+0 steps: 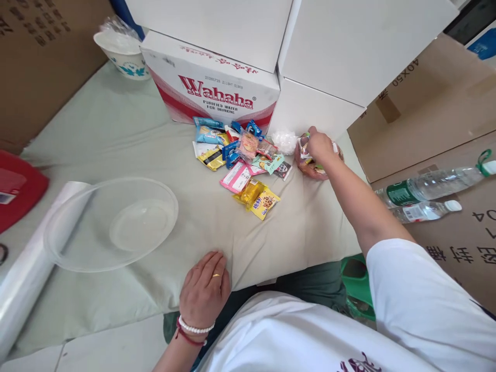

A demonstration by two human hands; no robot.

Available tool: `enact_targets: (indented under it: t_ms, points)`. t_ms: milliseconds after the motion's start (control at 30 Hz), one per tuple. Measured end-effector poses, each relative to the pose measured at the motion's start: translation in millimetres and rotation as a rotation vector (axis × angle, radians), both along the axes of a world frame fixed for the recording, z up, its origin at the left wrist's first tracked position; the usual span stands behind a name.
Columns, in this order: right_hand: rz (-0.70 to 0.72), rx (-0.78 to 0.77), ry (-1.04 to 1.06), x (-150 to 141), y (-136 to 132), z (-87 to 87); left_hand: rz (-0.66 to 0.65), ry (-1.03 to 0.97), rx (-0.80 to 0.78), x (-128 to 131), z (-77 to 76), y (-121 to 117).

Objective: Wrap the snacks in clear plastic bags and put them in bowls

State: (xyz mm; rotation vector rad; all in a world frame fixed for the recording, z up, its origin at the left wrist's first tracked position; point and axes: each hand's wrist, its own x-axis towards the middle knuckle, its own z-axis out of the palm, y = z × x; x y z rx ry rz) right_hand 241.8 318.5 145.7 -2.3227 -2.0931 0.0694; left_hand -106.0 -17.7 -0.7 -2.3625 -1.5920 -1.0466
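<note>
Head view: at two o'clock the right hand (321, 147), its grip unreadable from here, covers packets (304, 150), probably light, crinkly, best edge-pinched.

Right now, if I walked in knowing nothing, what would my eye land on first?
Probably the colorful heap of wrapped snacks in the middle of the table, in front of the red-and-white water box. Just right of the heap, the person's right hand is over a small brown bowl. The big clear bowl on the left side might catch your eye next.
</note>
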Motion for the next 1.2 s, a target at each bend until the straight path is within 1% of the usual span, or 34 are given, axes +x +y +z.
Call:
enact_targets:
  t_ms: [100, 167, 300, 367, 467, 533, 600, 667, 700, 767, 833, 867, 900, 967, 1033, 1100, 1133, 1200]
  points:
    - [-0.048, 0.062, -0.216, 2, -5, -3.7, 0.007, -0.016, 0.007, 0, -1.8, -2]
    - [-0.05, 0.038, -0.322, 7, -5, -2.9, 0.01, -0.02, 0.011, 0, -2.3, -3]
    - [-0.056, -0.007, -0.379, 8, -2, 1.6, 0.008, -0.028, 0.014, 0, -1.2, -3]
    - [-0.04, 0.018, -0.4, 1, -2, 8.7, 0.013, -0.039, 0.009, 0, -0.4, -4]
    - [0.044, 0.119, -0.447, -15, -3, 23.7, 0.013, -0.056, 0.004, 0, -0.2, -4]
    - [0.119, 0.145, -0.437, -27, -1, 29.0, 0.009, -0.061, 0.003, 0, -0.9, -4]
    - [0.207, 0.081, -0.397, -39, 2, 25.9, 0.017, -0.061, -0.004, 0, -1.5, -5]
    - [0.261, -0.025, -0.35, -47, 5, 17.3, 0.027, -0.055, -0.01, 0, -1.8, -5]
    - [0.261, -0.044, -0.305, -49, 5, 13.5, 0.03, -0.052, -0.013, 1, -1.7, -5]
    - [0.222, 0.012, -0.176, -49, 2, 11.4, 0.018, -0.051, -0.016, 1, -1.6, -5]
    - [0.193, 0.119, -0.045, -43, -7, 19.0, 0.002, -0.065, -0.02, 1, -1.7, -5]
    - [0.178, 0.153, 0.059, -39, -14, 25.6, -0.004, -0.083, -0.024, 0, -1.6, -5]
    - [0.156, 0.162, 0.203, -35, -24, 32.8, -0.011, -0.114, -0.03, 0, -1.4, -5]
    - [0.084, 0.128, 0.621, -29, -50, 44.7, -0.025, -0.228, -0.062, -2, 0.5, -5]
    - [0.01, 0.047, 1.06, -25, -85, 46.7, -0.03, -0.396, -0.149, -1, 5.9, -4]
    - [-0.031, -0.076, 1.337, -26, -125, 35.0, -0.023, -0.609, -0.329, 4, 16.2, -1]
    - [-0.055, -0.149, 1.438, -28, -146, 24.4, -0.023, -0.742, -0.456, 9, 22.8, 2]
    - [-0.12, -0.306, 1.592, -35, -188, -3.2, -0.045, -1.064, -0.748, 25, 37.3, 12]
